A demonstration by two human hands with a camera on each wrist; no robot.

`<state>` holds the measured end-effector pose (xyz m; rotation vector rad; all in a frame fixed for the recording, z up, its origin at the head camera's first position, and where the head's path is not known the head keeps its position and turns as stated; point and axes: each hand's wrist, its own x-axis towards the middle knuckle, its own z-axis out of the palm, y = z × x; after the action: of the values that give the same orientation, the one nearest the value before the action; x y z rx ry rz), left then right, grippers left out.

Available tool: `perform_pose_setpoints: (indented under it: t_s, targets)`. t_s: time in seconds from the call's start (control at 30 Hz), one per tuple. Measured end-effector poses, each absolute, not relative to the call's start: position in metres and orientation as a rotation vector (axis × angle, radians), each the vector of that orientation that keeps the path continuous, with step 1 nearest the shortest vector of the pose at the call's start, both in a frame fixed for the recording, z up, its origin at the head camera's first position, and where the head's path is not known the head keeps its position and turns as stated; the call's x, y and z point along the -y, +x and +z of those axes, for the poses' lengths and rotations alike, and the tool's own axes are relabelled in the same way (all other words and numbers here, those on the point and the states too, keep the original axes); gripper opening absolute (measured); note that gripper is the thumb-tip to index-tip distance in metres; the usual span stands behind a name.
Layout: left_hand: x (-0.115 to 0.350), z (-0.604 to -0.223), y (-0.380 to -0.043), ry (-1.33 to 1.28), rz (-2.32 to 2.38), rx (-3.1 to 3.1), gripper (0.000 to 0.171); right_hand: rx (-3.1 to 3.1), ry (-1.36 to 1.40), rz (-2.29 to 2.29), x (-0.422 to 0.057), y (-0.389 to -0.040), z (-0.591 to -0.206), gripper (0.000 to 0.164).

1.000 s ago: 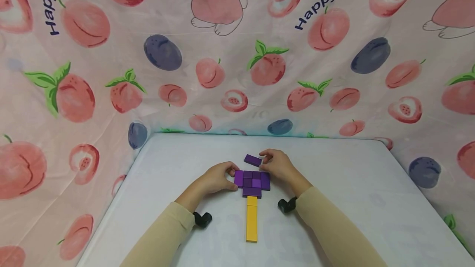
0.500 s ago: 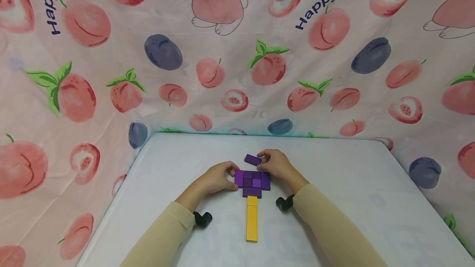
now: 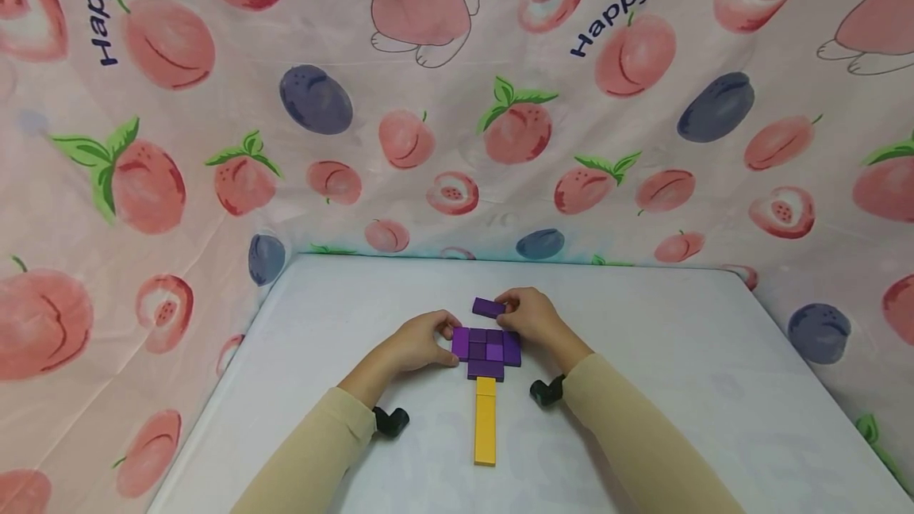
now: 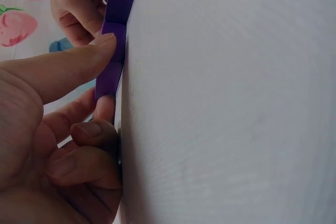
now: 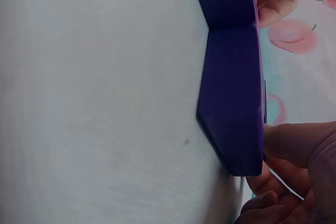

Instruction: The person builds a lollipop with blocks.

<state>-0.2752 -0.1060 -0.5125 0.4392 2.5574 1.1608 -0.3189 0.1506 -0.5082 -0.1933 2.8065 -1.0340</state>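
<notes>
Purple blocks (image 3: 485,370) lie close together in a flat group on the white table, with a yellow strip (image 3: 485,431) running down from their lower side. My left hand (image 3: 417,342) holds the group's left block (image 3: 460,344) between thumb and fingers; in the left wrist view its thumb (image 4: 84,66) lies against the purple side. Just beyond the group, a separate purple block (image 3: 488,307) lies slightly slanted. My right hand (image 3: 534,316) pinches that block's right end. In the right wrist view, purple sides (image 5: 231,72) partly hide the right fingers.
A small yellow piece (image 3: 485,386) joins the strip to the purple group. Black wrist-worn devices (image 3: 391,422) hang at both cuffs. Behind the white table (image 3: 643,419) rises a fruit-printed cloth (image 3: 443,101).
My right hand has moved slightly left to the separate purple block, which has shifted a little right and turned straighter. The left hand stays at the group.
</notes>
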Motion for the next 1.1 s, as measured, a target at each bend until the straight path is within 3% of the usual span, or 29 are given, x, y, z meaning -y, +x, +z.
perform_pose_setpoints:
  t_s: [1.1]
  targets:
    - [0.106, -0.513, -0.274, 0.459, 1.155, -2.578, 0.054, -2.659, -0.258, -1.086, -0.163, -0.317, -0.510, 0.030]
